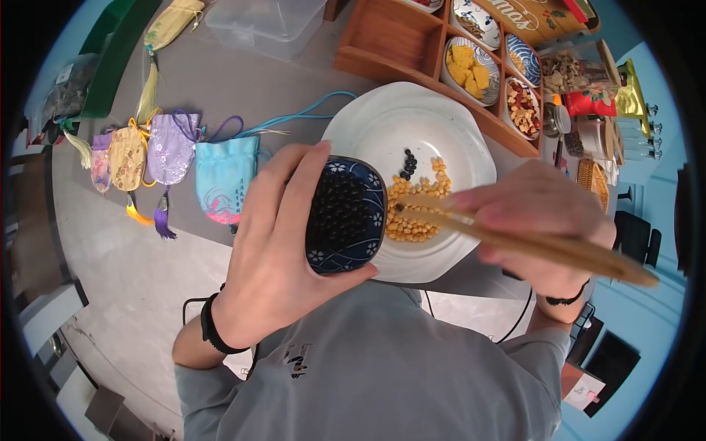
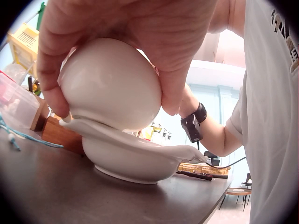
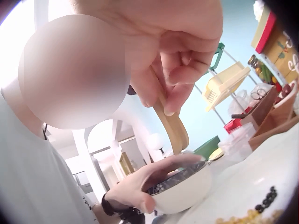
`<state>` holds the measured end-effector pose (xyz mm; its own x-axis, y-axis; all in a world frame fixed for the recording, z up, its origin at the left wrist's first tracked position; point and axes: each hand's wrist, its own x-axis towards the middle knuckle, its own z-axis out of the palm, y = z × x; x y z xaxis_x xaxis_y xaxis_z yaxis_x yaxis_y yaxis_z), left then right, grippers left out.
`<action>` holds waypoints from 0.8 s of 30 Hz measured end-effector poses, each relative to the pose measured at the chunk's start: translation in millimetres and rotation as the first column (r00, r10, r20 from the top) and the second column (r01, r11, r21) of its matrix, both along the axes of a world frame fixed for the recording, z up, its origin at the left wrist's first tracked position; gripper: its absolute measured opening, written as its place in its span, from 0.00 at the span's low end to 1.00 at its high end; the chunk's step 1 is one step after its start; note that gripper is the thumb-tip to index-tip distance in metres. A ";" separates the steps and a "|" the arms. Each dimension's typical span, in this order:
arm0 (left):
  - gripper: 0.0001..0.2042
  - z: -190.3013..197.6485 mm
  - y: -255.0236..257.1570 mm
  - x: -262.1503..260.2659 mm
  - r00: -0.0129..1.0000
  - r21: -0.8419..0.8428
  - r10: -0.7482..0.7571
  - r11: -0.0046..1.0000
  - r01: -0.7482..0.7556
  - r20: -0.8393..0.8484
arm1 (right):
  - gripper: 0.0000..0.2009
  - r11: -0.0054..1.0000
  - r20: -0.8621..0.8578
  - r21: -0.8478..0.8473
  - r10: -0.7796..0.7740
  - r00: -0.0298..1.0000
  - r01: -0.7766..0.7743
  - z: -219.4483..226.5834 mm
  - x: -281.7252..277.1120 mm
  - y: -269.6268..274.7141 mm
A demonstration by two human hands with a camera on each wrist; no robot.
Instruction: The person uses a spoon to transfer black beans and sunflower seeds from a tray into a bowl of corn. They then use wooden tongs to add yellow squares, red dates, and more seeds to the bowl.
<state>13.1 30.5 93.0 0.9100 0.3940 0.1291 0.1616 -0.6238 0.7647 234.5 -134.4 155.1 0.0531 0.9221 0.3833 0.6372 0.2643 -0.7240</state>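
My left hand (image 1: 272, 235) grips a small bowl (image 1: 376, 213), dark blue and flower-patterned inside, white outside. Black beans (image 1: 338, 209) fill much of it. In the left wrist view the bowl (image 2: 110, 84) is right at the rim of a large white dish (image 2: 131, 156). Yellow beans (image 1: 419, 234) and a short row of black beans (image 1: 407, 163) lie in the white dish (image 1: 412, 264). My right hand (image 1: 544, 213) pinches wooden tongs (image 1: 537, 246) between thumb and fingers. The tongs' tips are over the yellow beans beside the bowl, with a dark bean at them.
A divided wooden tray (image 1: 390, 40) behind the dish holds small bowls of yellow chunks (image 1: 467, 70) and dried pieces (image 1: 523, 109). Drawstring pouches (image 1: 173, 147), including a light blue pouch (image 1: 226, 176), lie at left. A clear plastic box (image 1: 265, 26) stands at the back.
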 end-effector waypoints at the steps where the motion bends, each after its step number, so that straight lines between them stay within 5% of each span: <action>1: 0.57 0.3 -0.1 0.4 1.000 -0.004 0.001 1.000 -0.001 0.000 | 0.16 0.999 0.010 0.019 0.049 0.999 -0.049 0.9 -3.4 4.3; 8: 0.57 0.3 0.5 0.3 1.000 0.013 -0.007 1.000 0.007 0.024 | 0.13 0.999 0.093 -0.049 -0.001 0.996 0.006 8.9 -9.6 8.4; 13: 0.58 -1.0 0.1 0.8 1.000 0.006 0.005 1.000 -0.005 0.016 | 0.10 0.945 0.235 -0.226 -0.182 0.955 0.236 10.4 4.5 -2.3; 24: 0.57 -0.9 0.1 0.3 1.000 0.006 0.002 1.000 -0.002 0.012 | 0.12 0.951 0.199 -0.281 -0.075 0.977 0.130 -32.4 10.0 -3.1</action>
